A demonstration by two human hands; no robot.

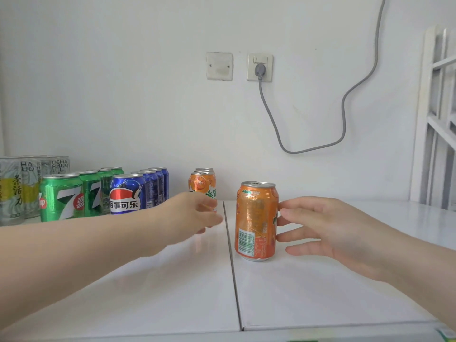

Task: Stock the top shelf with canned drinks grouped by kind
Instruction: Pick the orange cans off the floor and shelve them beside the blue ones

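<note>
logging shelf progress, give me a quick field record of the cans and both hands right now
shelf: white, seam down the middle
rows, left to right: grey cans, green cans, blue cans, orange cans
loose can: orange, upright, right of the seam, apart from its row
left hand: at the front of the orange cans, grip unclear
right hand: fingertips touching the loose can's right side

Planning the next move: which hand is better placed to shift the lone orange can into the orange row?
Right. The right hand touches the lone orange can on its side away from the orange row; the left hand is at the row.
</note>
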